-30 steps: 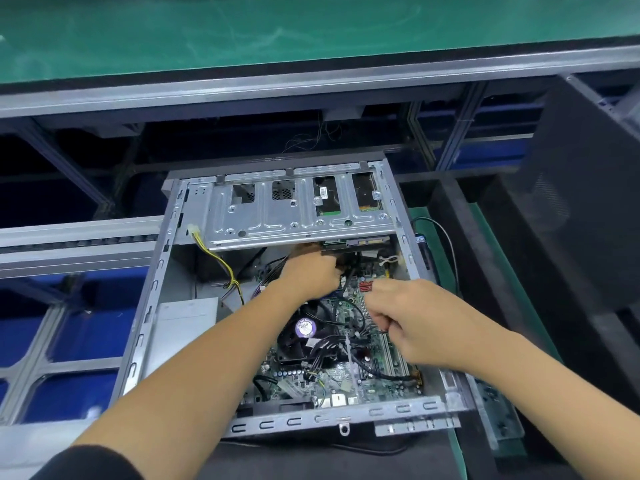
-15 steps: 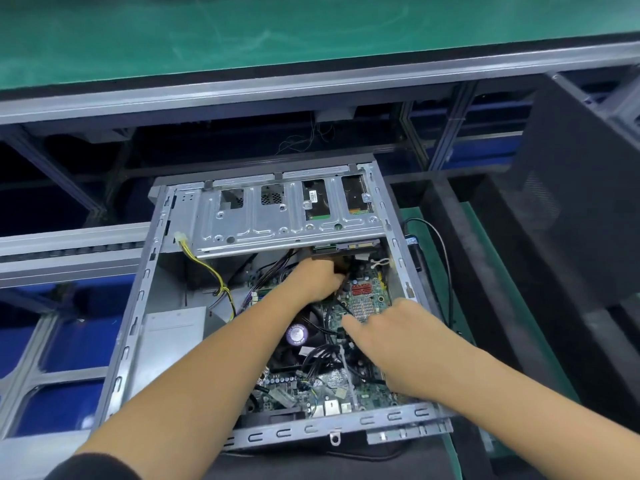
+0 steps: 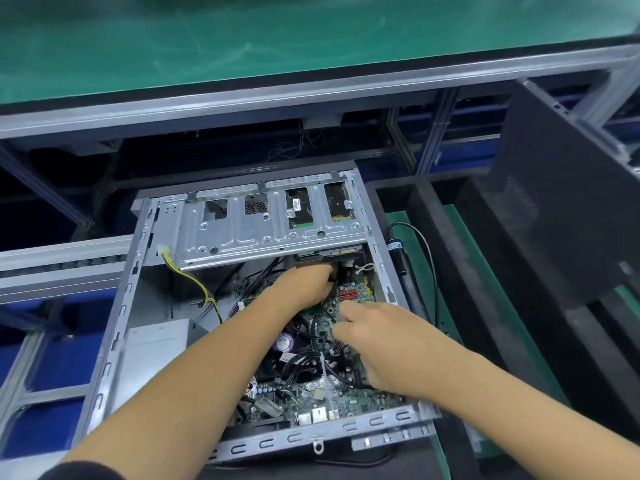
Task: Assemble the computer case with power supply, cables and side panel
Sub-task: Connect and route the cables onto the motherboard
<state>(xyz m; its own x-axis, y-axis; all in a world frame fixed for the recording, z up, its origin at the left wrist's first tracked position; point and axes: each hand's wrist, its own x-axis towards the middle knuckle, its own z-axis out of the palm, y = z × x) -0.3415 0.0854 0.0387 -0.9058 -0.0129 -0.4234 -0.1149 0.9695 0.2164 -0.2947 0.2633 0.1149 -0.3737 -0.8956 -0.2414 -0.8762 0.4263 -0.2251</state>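
Observation:
The open computer case lies on its side with the motherboard exposed. The grey power supply sits in its left part, and a yellow cable with a white plug hangs by the drive cage. My left hand reaches just under the cage's front edge, fingers curled round a dark cable end there. My right hand hovers over the board's middle, thumb and forefinger pinching the black cables. The dark side panel leans at the right.
A black electric screwdriver with its cord lies on the green mat right of the case. Black foam dividers run alongside it. A green-topped bench with an aluminium frame crosses the back, with blue bins below at the left.
My right hand has moved down and left from the red connectors to the black cables at the board's middle. My left hand has stayed under the drive cage.

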